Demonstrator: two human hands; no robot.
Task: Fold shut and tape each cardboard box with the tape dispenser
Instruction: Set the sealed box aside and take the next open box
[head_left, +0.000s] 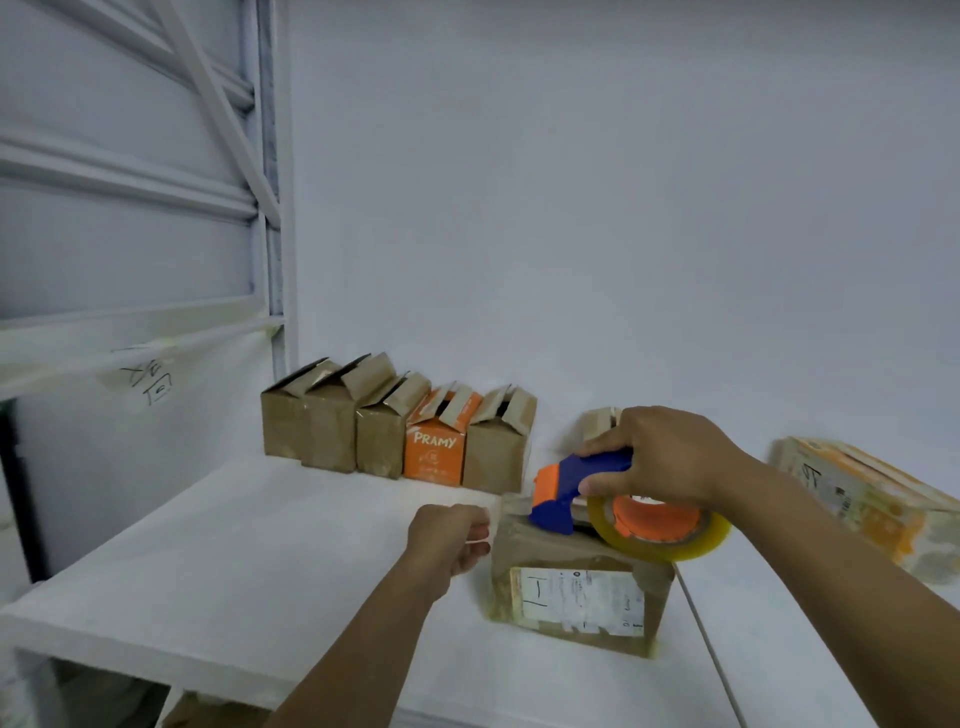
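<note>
Brown cardboard sits right under your right hand (660, 457): the box (540, 548) you are working on, its flaps folded down and a white label (576, 597) on the side facing you. That hand is clamped round the handle of the blue and orange tape dispenser (566, 488), whose nose rests on the box top near its left edge, with the clear tape roll (660, 535) just below your wrist.

Your left hand (449, 535) is at the upper left edge of the same box, fingers curled. Whether they pinch the tape end or only brace the cardboard, the picture does not show. A pale strip seems to reach from the dispenser's nose toward those fingers, but it is blurred.

My reading is that you are at the start of the strip on this box: folding done, taping barely begun.

Plenty remains. Beyond your left hand, against the wall, a row of boxes (332, 436) stands with flaps open, the orange box (436, 452) among them. Another open flap (597, 423) peeks out just behind your right hand. Past your right forearm lies a cream and orange box (862, 499), too blurred to tell whether it is sealed. All rest on the white table (260, 545).
</note>
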